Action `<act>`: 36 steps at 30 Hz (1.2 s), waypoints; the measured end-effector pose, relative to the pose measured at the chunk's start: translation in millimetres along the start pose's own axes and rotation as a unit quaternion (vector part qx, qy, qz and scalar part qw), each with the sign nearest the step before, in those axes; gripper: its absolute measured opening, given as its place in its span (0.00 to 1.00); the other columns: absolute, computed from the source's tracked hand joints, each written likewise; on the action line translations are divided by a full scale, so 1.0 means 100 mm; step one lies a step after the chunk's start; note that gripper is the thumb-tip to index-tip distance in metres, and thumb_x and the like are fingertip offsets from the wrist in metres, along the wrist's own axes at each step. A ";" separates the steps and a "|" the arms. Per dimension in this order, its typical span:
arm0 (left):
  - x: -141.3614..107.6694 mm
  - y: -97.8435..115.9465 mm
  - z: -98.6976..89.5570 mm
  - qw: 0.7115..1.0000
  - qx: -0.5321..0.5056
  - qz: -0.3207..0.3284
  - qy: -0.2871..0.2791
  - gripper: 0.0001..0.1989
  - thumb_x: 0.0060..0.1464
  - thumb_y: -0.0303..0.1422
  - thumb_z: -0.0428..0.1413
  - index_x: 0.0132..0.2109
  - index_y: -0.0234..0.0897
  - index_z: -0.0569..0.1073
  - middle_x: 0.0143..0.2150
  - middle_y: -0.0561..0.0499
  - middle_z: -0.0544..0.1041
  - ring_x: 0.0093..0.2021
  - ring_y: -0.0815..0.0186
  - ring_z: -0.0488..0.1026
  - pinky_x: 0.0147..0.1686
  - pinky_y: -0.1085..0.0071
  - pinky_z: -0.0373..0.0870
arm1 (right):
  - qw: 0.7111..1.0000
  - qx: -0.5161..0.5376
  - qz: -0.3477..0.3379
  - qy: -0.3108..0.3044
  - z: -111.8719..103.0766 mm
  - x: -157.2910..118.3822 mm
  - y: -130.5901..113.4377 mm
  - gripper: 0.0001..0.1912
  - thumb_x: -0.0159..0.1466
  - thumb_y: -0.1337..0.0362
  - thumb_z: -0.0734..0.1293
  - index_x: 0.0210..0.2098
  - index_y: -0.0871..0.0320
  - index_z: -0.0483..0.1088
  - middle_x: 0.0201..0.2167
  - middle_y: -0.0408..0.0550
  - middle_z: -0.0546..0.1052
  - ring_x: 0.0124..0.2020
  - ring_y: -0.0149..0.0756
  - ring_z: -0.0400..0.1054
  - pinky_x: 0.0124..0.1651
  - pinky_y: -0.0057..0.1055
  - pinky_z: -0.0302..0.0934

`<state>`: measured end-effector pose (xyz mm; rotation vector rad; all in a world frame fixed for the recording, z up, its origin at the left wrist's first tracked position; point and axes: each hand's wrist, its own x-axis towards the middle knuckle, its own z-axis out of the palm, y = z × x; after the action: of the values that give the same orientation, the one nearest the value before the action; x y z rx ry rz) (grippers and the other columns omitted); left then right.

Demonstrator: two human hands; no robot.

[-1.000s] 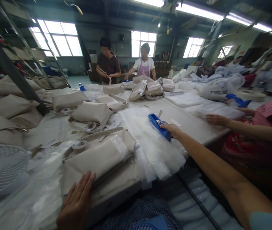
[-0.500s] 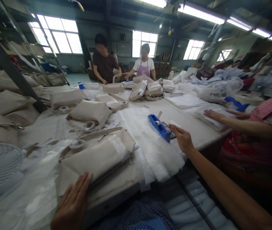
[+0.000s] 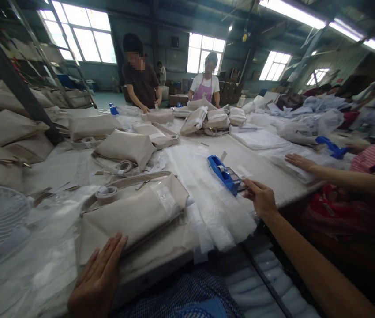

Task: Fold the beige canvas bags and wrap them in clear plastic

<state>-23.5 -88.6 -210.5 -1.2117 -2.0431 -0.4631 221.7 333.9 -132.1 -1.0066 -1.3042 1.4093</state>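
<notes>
Bag [image 3: 134, 214], beige: laid at near edge of the table [image 3: 161, 254], coiled strap [image 3: 107, 193] at its far side. Left hand [image 3: 99, 274]: opened flat, rested on the bag's near left corner. Right hand [image 3: 260, 197]: fingertips pinched together at near end of blue tape dispenser [image 3: 221, 173]; whether tape is gripped cannot be told. Plastic sleeves [image 3: 204, 187]: spread beside the bag.

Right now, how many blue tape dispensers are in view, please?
3: a tape dispenser by the right hand, another by the co-worker at right, a third at far left. A blue shape by the purple apron may be one; bags could hide more.
</notes>
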 end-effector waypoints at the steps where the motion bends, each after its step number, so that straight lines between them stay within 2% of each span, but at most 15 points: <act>1: 0.00 0.00 0.00 1.000 -0.002 -0.004 -0.002 0.32 0.61 0.21 0.53 0.70 0.45 0.58 0.63 0.51 0.70 0.56 0.62 0.74 0.67 0.65 0.58 | 1.000 -0.003 0.029 -0.002 -0.04 -0.03 0.01 0.20 0.46 0.52 0.80 0.33 0.60 0.81 0.27 0.43 0.76 0.18 0.23 0.63 0.21 0.23 0.64; 4: -0.02 -0.01 0.02 1.000 -0.003 0.003 0.004 0.32 0.62 0.21 0.53 0.69 0.44 0.59 0.63 0.51 0.71 0.56 0.62 0.74 0.67 0.66 0.58 | 0.995 -0.025 0.092 -0.009 -0.16 -0.08 0.12 0.20 0.44 0.53 0.81 0.31 0.60 0.80 0.27 0.44 0.76 0.19 0.22 0.61 0.20 0.21 0.62; 6: -0.03 -0.03 0.04 1.000 0.000 0.008 0.007 0.32 0.61 0.21 0.54 0.69 0.43 0.60 0.63 0.51 0.71 0.56 0.63 0.75 0.67 0.67 0.57 | 0.994 -0.063 0.088 -0.016 -0.22 -0.06 0.25 0.21 0.44 0.51 0.80 0.31 0.60 0.80 0.27 0.45 0.76 0.19 0.23 0.62 0.21 0.23 0.64; 11: -0.04 -0.05 0.04 1.000 0.007 0.018 0.005 0.32 0.61 0.20 0.54 0.69 0.42 0.59 0.63 0.50 0.71 0.56 0.62 0.74 0.68 0.67 0.57 | 0.971 -0.232 -0.050 -0.017 -0.28 0.08 0.51 0.25 0.52 0.44 0.74 0.34 0.61 0.80 0.25 0.48 0.77 0.21 0.31 0.67 0.28 0.32 0.69; 14: -0.04 -0.04 0.04 1.000 0.013 0.018 0.014 0.32 0.61 0.20 0.54 0.69 0.42 0.60 0.63 0.50 0.71 0.56 0.62 0.75 0.67 0.66 0.58 | 0.950 -0.292 -0.107 -0.009 -0.39 0.14 0.48 0.19 0.54 0.49 0.74 0.33 0.59 0.81 0.21 0.46 0.76 0.24 0.36 0.70 0.34 0.34 0.68; 16: -0.04 -0.04 0.05 1.000 0.015 0.022 0.012 0.31 0.61 0.20 0.54 0.69 0.41 0.60 0.63 0.50 0.71 0.56 0.62 0.75 0.67 0.66 0.59 | 0.933 -0.328 -0.148 -0.015 -0.52 0.15 0.40 0.12 0.55 0.55 0.74 0.33 0.57 0.82 0.24 0.47 0.77 0.29 0.38 0.72 0.40 0.34 0.68; 18: -0.05 -0.05 0.06 1.000 0.009 0.026 0.008 0.31 0.62 0.22 0.54 0.69 0.41 0.59 0.63 0.49 0.71 0.55 0.61 0.75 0.65 0.66 0.60 | 0.890 -0.394 -0.226 -0.048 -0.66 0.15 0.28 0.08 0.60 0.60 0.71 0.36 0.54 0.82 0.32 0.49 0.80 0.35 0.39 0.74 0.44 0.33 0.67; 19: -0.05 -0.06 0.06 1.000 0.005 0.024 0.007 0.31 0.62 0.23 0.54 0.70 0.40 0.59 0.63 0.49 0.71 0.55 0.61 0.75 0.64 0.66 0.61 | 0.851 -0.438 -0.281 -0.073 -0.72 0.15 0.20 0.09 0.62 0.62 0.69 0.39 0.54 0.82 0.36 0.50 0.80 0.38 0.40 0.75 0.45 0.33 0.68; 22: -0.06 -0.14 0.07 1.000 -0.013 0.011 0.002 0.30 0.63 0.26 0.55 0.70 0.42 0.58 0.61 0.50 0.73 0.52 0.61 0.77 0.60 0.66 0.66 | 0.688 -0.546 -0.452 -0.158 -0.79 0.12 -0.07 0.14 0.69 0.67 0.62 0.45 0.54 0.80 0.41 0.51 0.81 0.41 0.41 0.76 0.46 0.33 0.70; 23: -0.06 -0.17 0.06 1.000 -0.021 0.009 -0.003 0.30 0.63 0.27 0.55 0.70 0.42 0.59 0.61 0.51 0.73 0.52 0.61 0.77 0.58 0.66 0.68 | 0.644 -0.555 -0.494 -0.181 -0.76 0.09 -0.16 0.15 0.70 0.68 0.61 0.46 0.54 0.80 0.41 0.51 0.81 0.42 0.40 0.76 0.47 0.33 0.70; 26: -0.06 -0.24 0.02 0.999 -0.048 0.016 -0.013 0.27 0.65 0.29 0.54 0.68 0.44 0.61 0.61 0.52 0.74 0.52 0.63 0.77 0.52 0.70 0.72 | 0.551 -0.525 -0.601 -0.244 -0.45 -0.08 -0.40 0.15 0.70 0.71 0.61 0.49 0.55 0.77 0.42 0.50 0.82 0.41 0.38 0.76 0.48 0.32 0.71; 28: -0.06 -0.23 -0.04 0.998 -0.061 0.017 -0.011 0.24 0.64 0.29 0.55 0.66 0.44 0.65 0.61 0.51 0.74 0.53 0.63 0.76 0.51 0.71 0.72 | 0.516 -0.469 -0.658 -0.284 -0.09 -0.27 -0.48 0.14 0.69 0.72 0.63 0.50 0.56 0.76 0.41 0.49 0.81 0.40 0.37 0.76 0.47 0.31 0.71; 32: -0.10 -0.15 -0.06 0.997 -0.070 -0.024 -0.001 0.19 0.62 0.26 0.56 0.59 0.42 0.73 0.54 0.45 0.77 0.54 0.60 0.74 0.56 0.65 0.72 | 0.499 -0.347 -0.703 -0.369 0.82 -0.75 -0.45 0.12 0.67 0.73 0.66 0.48 0.57 0.75 0.35 0.47 0.80 0.33 0.33 0.74 0.38 0.29 0.68; 34: -0.13 -0.11 -0.02 0.997 -0.064 -0.042 0.004 0.20 0.61 0.24 0.57 0.59 0.41 0.73 0.50 0.45 0.77 0.53 0.60 0.75 0.55 0.65 0.73 | 0.496 -0.301 -0.693 -0.428 1.28 -1.00 -0.38 0.08 0.68 0.71 0.66 0.45 0.58 0.75 0.33 0.46 0.79 0.30 0.31 0.72 0.33 0.28 0.64; 36: -0.17 -0.10 0.01 0.997 -0.067 -0.045 0.013 0.21 0.60 0.23 0.57 0.59 0.40 0.72 0.49 0.45 0.78 0.52 0.61 0.75 0.56 0.64 0.73 | 0.480 -0.274 -0.669 -0.498 1.71 -1.21 -0.33 0.06 0.69 0.67 0.64 0.42 0.57 0.75 0.32 0.45 0.78 0.30 0.30 0.71 0.31 0.28 0.62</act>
<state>-27.1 -103.2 -223.0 -1.1892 -2.0775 -0.6657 86.9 177.4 -86.1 0.8695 -2.5286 0.0583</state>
